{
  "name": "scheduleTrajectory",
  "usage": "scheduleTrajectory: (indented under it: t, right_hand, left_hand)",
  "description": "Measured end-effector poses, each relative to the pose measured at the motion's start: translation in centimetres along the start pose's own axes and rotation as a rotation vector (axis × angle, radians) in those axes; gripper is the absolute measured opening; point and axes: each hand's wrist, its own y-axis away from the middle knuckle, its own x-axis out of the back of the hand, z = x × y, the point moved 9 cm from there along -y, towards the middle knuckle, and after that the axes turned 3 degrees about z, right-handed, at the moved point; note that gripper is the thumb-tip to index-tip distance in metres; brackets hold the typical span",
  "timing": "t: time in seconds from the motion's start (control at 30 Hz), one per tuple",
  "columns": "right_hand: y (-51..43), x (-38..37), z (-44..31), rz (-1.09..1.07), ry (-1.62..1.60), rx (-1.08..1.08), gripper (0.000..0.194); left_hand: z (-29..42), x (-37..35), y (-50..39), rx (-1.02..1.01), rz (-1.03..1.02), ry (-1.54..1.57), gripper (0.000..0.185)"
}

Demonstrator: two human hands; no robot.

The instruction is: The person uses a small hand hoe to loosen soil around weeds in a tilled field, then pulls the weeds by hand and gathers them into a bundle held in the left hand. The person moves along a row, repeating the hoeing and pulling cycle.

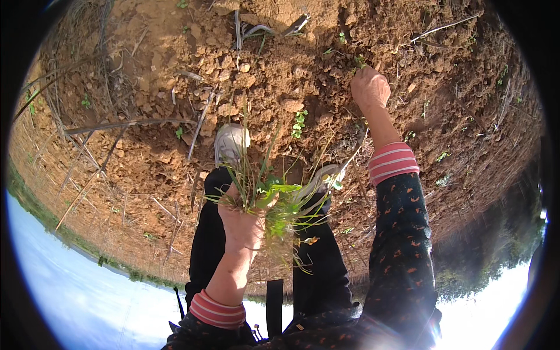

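Note:
A loose bunch of grass and leafy weeds (280,201) is gripped in my left hand (243,218), above my shoes and in front of my legs. Blades and thin roots stick out of the bunch on several sides. My right arm reaches out to the upper right, where my right hand (371,87) is down at the reddish-brown soil (271,87). Its fingers are closed around a small green plant (360,61), whose leaves show just past the knuckles. The fingertips and the plant's base are hidden.
A leafy seedling (299,124) grows between my hands, beyond my feet. Dry stalks (127,125) lie on the left, and another dry stick (446,27) lies at the upper right. Stones and clods cover the ground around my pale left shoe (231,142) and right shoe (321,179).

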Motion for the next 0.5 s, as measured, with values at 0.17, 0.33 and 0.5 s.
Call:
scheduleTrajectory:
  t: [0.17,0.33,0.5]
  right_hand:
    - [0.7,3.2,4.2,0.263,-0.36,-0.039,0.023]
    - [-1.1,-0.6,-0.1,0.084,-0.283,-0.052,0.025]
    - [-2.0,0.0,-2.1,0.095,-0.193,-0.347,0.033]
  left_hand:
    - [0.0,-0.5,0.2,0.08,0.004,0.071,0.04]
    - [-0.2,-1.0,0.6,0.094,-0.005,0.14,0.039]
    - [0.0,-1.1,0.4,0.084,-0.054,0.193,0.04]
